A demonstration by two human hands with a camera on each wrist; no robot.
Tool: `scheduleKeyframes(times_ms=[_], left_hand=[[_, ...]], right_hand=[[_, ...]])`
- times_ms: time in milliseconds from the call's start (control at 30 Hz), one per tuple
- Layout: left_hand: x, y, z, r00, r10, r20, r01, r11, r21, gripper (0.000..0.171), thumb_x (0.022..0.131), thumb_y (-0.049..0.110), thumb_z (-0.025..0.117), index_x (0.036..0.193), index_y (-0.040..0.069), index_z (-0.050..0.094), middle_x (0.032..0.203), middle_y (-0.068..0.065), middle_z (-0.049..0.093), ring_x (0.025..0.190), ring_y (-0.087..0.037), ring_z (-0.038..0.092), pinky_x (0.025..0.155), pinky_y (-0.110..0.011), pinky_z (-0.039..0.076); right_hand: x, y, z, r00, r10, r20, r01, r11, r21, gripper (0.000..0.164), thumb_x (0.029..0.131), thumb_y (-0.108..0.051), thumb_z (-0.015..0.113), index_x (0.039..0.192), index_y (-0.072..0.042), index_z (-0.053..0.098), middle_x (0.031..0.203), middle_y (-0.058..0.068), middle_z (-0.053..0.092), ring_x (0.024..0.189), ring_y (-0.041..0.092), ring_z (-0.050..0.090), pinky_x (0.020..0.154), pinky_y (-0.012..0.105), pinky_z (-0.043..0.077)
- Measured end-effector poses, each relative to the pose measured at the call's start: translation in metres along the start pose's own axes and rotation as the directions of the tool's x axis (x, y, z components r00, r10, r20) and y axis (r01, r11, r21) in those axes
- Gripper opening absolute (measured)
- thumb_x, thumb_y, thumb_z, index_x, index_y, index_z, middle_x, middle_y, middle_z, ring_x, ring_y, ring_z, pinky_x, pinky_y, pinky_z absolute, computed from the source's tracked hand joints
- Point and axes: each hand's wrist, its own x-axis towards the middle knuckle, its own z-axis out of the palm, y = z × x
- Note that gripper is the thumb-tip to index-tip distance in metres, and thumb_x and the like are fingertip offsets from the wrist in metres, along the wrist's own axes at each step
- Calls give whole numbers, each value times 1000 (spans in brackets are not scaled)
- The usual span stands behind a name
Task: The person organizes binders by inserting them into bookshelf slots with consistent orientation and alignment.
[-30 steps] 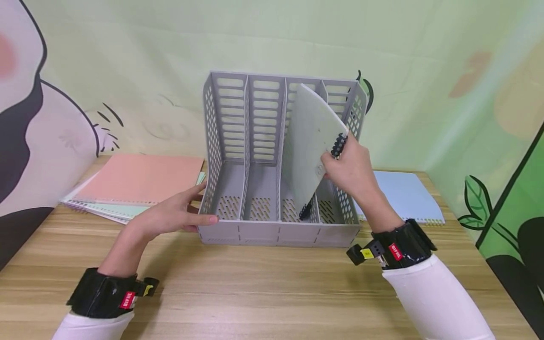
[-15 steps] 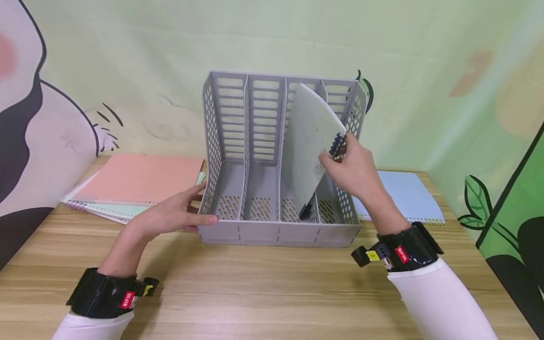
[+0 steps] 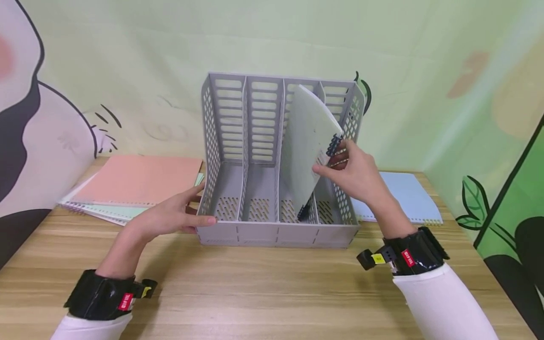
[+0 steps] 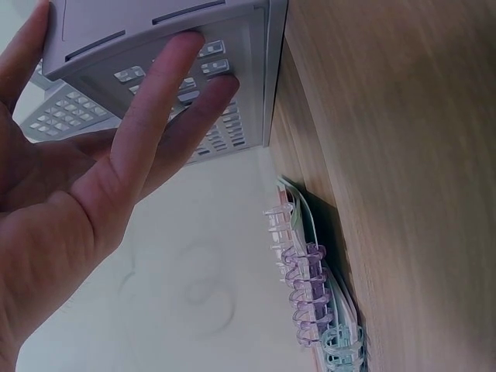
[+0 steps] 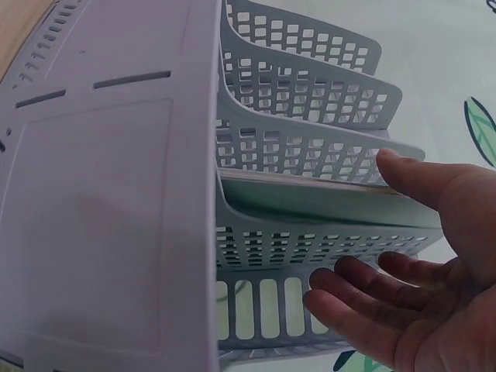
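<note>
A pale green notebook (image 3: pixel 308 141) with black ring binding leans in the third compartment from the left of the grey file organizer (image 3: pixel 278 233). My right hand (image 3: pixel 357 172) is beside its bound edge; the right wrist view shows the thumb at the notebook's (image 5: pixel 310 200) edge and the other fingers extended, apart from it, near a perforated divider. My left hand (image 3: pixel 165 215) rests at the organizer's front left corner, thumb along the front rim. In the left wrist view, that hand's (image 4: pixel 116 163) fairly straight fingers lie against the organizer's side (image 4: pixel 248 70).
Left of the organizer lies a stack of ring-bound notebooks, a salmon one (image 3: pixel 144 179) on top. A blue notebook (image 3: pixel 403 196) lies to the right, partly behind my right forearm. Everything stands on a wooden table (image 3: pixel 255 288) before a printed cloth backdrop (image 3: pixel 272 38).
My right hand has loosened from the notebook's binding, its fingers spreading and shifting slightly down and right. The notebook leans slightly farther left. My left hand stays at the corner.
</note>
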Motion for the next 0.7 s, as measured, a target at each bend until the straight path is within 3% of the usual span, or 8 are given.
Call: scheduleKeyframes(times_ms=[300,567,700], left_hand=[[-1,1,0,1000,5,3,-5,1000,1,105,87,29,77,159,9,2,144,-27,34,107,-30,60,76,-37,54],[0,0,0,1000,2,5,-2,1000,2,105,87,29,77,159,10,3,145,-26,33,112,-33,57,76,-37,54],[2,-1,0,1000,-5,2,5,1000,2,105,86,30,78,159,10,4,144,-26,34,112,-33,58,77,-38,54]], right_hand=[[-4,5,-7,1000,-10,15,10,1000,-9,72,84,-53,73,131,-3,48,115,10,61,107,27,60,83,37,51],[-10,17,-12,999,-24,-21,23,999,-34,67,83,-55,72,125,-6,55,111,7,61,103,25,61,81,36,50],[-15,24,-14,998,-34,-58,32,999,-43,62,89,-56,65,122,-4,57,111,9,62,103,27,61,80,36,50]])
